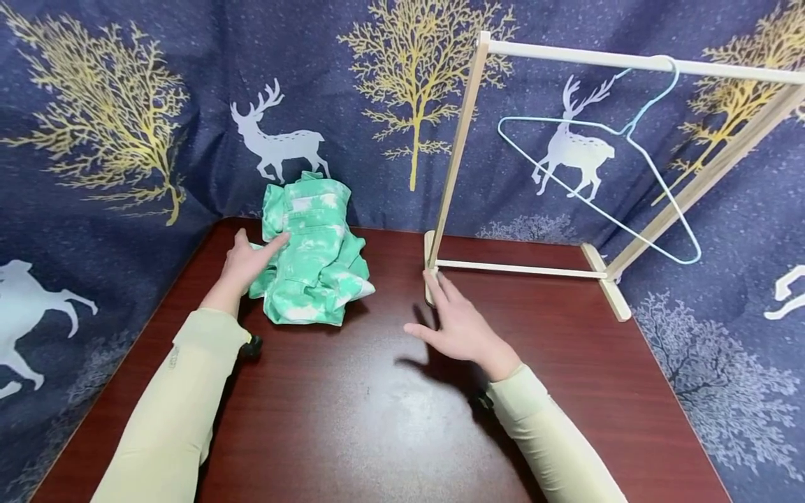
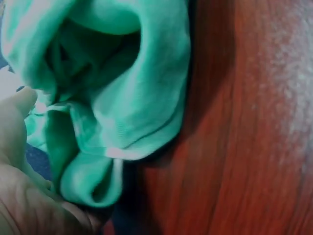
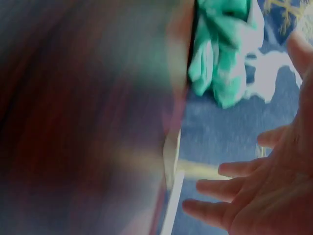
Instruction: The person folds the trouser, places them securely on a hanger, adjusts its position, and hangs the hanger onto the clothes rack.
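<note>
A crumpled green-and-white garment (image 1: 314, 241), bunched into a pile, lies on the left back part of the table. My left hand (image 1: 247, 262) is at its left side, thumb stretched toward the cloth and fingers spread along the edge. Close up in the left wrist view, the hand (image 2: 29, 186) is beside the loose green folds (image 2: 142, 98); whether it touches them I cannot tell. My right hand (image 1: 462, 328) hovers over the middle of the table, holding nothing, with its fingers extended. The right wrist view shows this hand's palm (image 3: 274, 196) and spread fingers, apart from the garment (image 3: 222, 54).
A wooden clothes rack (image 1: 462, 140) stands at the back right of the dark red table (image 1: 352, 419). From its top bar hangs a light blue wire hanger (image 1: 629, 130). Behind them is a navy cloth (image 1: 377, 195) with deer and tree prints.
</note>
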`<state>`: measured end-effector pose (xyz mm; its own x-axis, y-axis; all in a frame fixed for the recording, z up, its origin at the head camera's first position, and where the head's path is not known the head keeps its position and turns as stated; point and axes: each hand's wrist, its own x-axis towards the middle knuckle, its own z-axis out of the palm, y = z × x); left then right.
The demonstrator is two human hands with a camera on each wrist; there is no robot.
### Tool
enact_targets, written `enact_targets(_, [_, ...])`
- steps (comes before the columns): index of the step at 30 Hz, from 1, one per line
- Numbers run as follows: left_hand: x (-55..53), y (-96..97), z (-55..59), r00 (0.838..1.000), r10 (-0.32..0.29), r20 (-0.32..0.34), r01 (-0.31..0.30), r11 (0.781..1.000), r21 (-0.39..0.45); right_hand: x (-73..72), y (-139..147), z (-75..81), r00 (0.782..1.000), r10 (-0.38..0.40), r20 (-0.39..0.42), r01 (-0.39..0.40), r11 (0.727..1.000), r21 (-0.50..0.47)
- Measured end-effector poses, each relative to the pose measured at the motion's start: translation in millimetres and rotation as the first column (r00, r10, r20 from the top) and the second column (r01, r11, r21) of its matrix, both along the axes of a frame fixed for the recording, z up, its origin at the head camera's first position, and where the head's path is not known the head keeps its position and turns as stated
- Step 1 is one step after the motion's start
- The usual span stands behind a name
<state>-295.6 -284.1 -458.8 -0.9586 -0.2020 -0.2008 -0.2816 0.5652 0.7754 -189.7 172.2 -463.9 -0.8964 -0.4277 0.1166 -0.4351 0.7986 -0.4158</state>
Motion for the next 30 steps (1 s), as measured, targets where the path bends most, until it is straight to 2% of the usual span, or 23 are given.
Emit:
enact_targets(5, [-1.9, -0.5, -9.8, 1.0, 0.004, -0.012, -0.004, 1.0, 0.025, -5.9, -30.9, -3.0, 0.995, 0.056, 0.088, -0.053, 0.998, -0.037])
enact_targets(12, [2.3, -0.2, -14.9, 0.997, -0.063, -0.036, 0.066, 0.995, 0.073, -23.8, -57.1, -5.4, 0.995, 0.07, 0.07, -0.07, 0.997, -0.015])
enact_targets(15, [6.4, 1.3, -14.8, 0.996, -0.08, -0.043, 0.083, 0.993, 0.086, -29.0, -64.1, -5.7, 0.993, 0.076, 0.091, -0.074, 0.997, -0.022])
enact_targets(19, [15.8, 6.6, -14.1, 0.993, -0.095, -0.066, 0.102, 0.989, 0.111, -33.0, -71.4, -7.2, 0.986, 0.08, 0.144, -0.072, 0.996, -0.058])
enact_targets(24, [32.6, 18.3, -15.0, 0.99, -0.118, -0.082, 0.13, 0.977, 0.171, -33.7, -77.4, -8.9, 0.975, 0.106, 0.196, -0.089, 0.992, -0.095])
enact_targets(30, [54.7, 24.1, -17.6, 0.99, -0.115, -0.076, 0.129, 0.97, 0.208, -29.1, -77.1, -8.4, 0.947, 0.204, 0.248, -0.16, 0.969, -0.187])
